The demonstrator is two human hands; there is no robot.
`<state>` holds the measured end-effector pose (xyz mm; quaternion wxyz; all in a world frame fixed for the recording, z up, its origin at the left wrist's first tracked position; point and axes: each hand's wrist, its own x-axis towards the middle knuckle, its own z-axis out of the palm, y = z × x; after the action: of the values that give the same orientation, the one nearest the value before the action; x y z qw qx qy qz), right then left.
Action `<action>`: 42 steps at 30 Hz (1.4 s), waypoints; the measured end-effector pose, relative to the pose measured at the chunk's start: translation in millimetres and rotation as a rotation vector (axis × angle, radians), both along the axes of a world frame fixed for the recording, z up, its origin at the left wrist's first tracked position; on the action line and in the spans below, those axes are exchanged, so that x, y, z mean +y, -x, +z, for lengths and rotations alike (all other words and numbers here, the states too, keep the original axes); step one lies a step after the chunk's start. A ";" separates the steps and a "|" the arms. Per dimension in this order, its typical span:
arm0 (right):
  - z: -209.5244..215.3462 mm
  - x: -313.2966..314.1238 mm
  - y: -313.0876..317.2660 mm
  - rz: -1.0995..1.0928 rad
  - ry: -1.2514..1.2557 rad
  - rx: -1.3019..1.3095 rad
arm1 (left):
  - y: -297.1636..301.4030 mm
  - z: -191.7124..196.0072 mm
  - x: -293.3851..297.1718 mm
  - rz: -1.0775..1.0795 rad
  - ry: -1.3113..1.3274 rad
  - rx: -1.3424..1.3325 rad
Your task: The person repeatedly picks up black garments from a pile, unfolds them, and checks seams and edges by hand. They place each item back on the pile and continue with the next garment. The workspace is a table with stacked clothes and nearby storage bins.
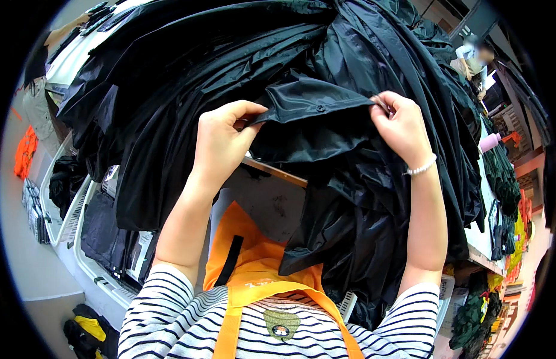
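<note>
My left hand (224,134) pinches one end of a hemmed edge on a shiny black garment (326,140). At the other end of that edge, my right hand (402,128) pinches the cloth between thumb and fingers. Something small and greyish shows at the right fingertips, too small to make out. The edge is stretched between both hands, with a small round dark snap button (320,108) near its middle. Below it the cloth hangs down in folds over my orange apron (254,242). A white beaded bracelet (421,166) circles my right wrist.
A large heap of black fabric (188,66) fills the table ahead. White plastic crates (98,269) holding dark folded cloth stand at left. On the right are a pink spool (489,142) and dark green garments (499,173). Another person (471,60) is at the far right.
</note>
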<state>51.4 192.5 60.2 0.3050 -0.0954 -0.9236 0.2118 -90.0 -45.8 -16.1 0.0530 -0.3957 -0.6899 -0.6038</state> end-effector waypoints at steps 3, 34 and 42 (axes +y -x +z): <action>32.6 -56.2 2.2 0.172 -0.230 -0.014 | 2.8 6.5 8.1 0.035 -0.043 0.133; -4.9 -22.0 11.7 0.237 -0.367 0.040 | 3.3 5.4 31.5 -0.180 -0.188 0.304; -11.7 -20.1 -14.5 0.297 -0.818 0.297 | -9.0 -27.0 28.2 0.043 -0.227 0.757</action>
<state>65.9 172.4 48.5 0.4132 0.1976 -0.8812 -0.1173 -81.0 -17.6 -43.1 0.3597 -0.5674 -0.5588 -0.4863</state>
